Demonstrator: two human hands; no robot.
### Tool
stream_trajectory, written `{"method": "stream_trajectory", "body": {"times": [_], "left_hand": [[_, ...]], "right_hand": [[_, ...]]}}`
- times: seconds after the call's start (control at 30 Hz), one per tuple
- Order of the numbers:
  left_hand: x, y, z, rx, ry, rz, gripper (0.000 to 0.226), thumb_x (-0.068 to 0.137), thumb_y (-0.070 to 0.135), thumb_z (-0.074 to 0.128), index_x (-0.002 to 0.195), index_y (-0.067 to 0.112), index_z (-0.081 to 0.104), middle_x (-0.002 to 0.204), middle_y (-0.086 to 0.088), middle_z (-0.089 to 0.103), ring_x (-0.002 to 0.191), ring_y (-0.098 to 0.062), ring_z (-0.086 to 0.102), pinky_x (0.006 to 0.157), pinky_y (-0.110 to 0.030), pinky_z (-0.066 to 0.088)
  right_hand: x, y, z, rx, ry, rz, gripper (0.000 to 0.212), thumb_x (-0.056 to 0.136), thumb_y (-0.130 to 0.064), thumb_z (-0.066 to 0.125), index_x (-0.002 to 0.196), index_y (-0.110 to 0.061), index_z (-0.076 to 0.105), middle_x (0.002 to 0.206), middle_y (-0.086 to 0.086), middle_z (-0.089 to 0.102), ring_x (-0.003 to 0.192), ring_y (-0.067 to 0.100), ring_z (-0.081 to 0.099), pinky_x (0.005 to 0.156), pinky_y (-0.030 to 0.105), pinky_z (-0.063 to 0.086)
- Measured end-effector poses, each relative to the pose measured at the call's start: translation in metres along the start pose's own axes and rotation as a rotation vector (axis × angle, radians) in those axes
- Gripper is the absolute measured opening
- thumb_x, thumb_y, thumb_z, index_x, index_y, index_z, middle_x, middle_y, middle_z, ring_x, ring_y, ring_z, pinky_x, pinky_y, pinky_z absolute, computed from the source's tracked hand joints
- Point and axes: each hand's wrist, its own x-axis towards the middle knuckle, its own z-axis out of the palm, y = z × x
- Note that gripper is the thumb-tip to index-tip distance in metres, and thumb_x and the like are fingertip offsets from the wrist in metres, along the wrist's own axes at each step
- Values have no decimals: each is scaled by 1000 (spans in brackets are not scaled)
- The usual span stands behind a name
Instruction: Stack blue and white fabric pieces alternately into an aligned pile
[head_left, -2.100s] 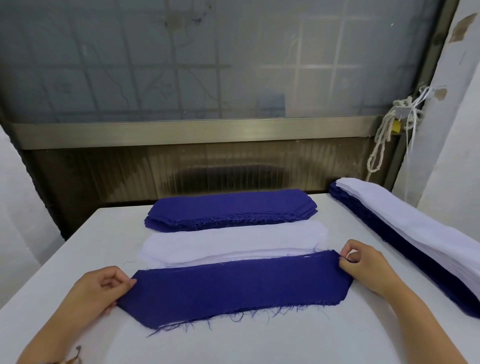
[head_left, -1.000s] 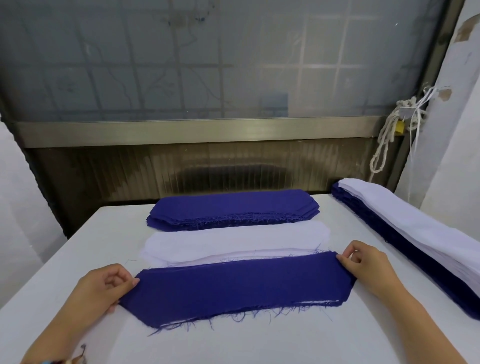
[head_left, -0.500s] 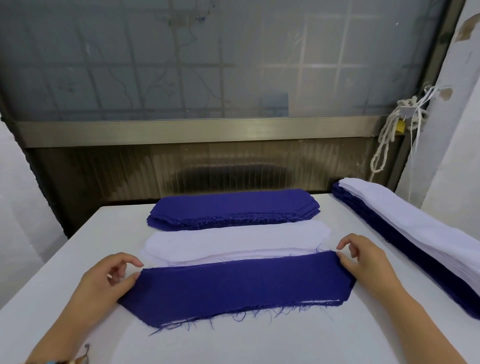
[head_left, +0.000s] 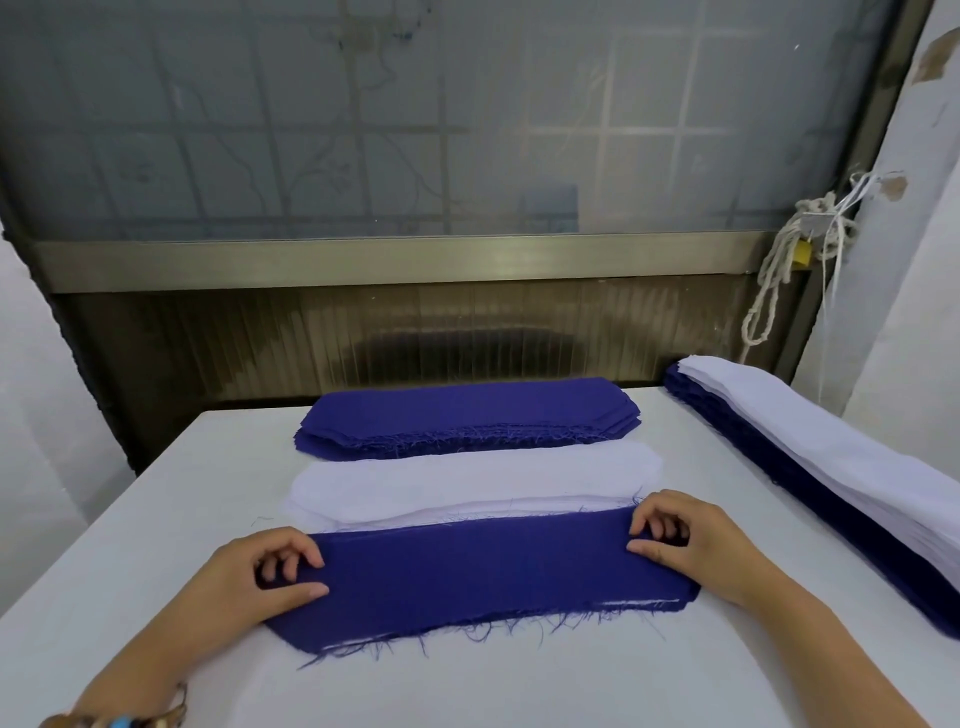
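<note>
- Both hands come in off the very ends. Half a second ago the fingers were lifting clear of the cloth, and now they sit on top of the blue piece (head_left: 483, 571).
- The left hand (head_left: 260, 571) is arched over the left end. Its fingertips are curled down on the far edge and its thumb lies along the cloth. Whether it pinches the fabric or only presses it, I cannot tell.
- The right hand (head_left: 691, 545) mirrors it on the right end, with knuckles bent and fingertips and thumb touching the blue. Again, I can't tell a grip from a press.
- The blue piece lies flat on the counter (head_left: 156, 519), nearest the person, its frayed threads trailing off the near edge.
- A thin white sliver (head_left: 639, 603) peeks out under its near right edge, so a white layer sits beneath and the two edges are not quite flush there.
- Just behind it waits the white stack (head_left: 467, 483), and beyond that the blue stack (head_left: 467, 415).
- The layered pile (head_left: 831, 467) runs along the right side of the counter, white on top with blue showing in its side.
- My read is that the squaring-up at the ends is done. This looks like a final press or a take-up of the pair, probably headed for that pile on the right.
</note>
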Motion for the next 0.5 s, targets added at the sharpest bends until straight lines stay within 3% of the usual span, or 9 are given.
{"method": "stream_trajectory", "body": {"times": [0.17, 0.3, 0.4, 0.5], "left_hand": [[2, 1, 7, 56, 26, 30, 23, 74, 41, 79, 92, 31, 69, 69, 4, 56, 60, -2, 46, 58, -13, 38], [18, 9, 9, 153, 29, -15, 16, 83, 38, 71, 74, 26, 67, 62, 3, 58, 54, -4, 46, 58, -22, 40], [35, 21, 9, 263, 65, 13, 22, 87, 33, 68, 66, 25, 66, 68, 9, 62, 65, -6, 54, 63, -24, 46], [59, 40, 14, 291, 141, 98, 16, 89, 29, 66, 74, 35, 65, 77, 14, 61, 77, -3, 55, 69, -20, 48]], "right_hand": [[4, -1, 3, -151, -25, -54, 15, 84, -32, 71, 77, -31, 57, 72, -4, 51, 63, 8, 44, 60, 16, 39], [16, -4, 4, -252, -81, -34, 20, 89, -38, 60, 75, -27, 53, 68, -6, 53, 61, 8, 45, 58, 18, 39], [32, -12, 5, -217, -102, -33, 17, 90, -32, 58, 75, -26, 58, 71, -8, 58, 63, 8, 47, 61, 22, 43], [56, -28, 11, -203, -58, -98, 15, 91, -24, 58, 79, -31, 59, 77, -9, 58, 73, 10, 51, 67, 25, 47]]}}
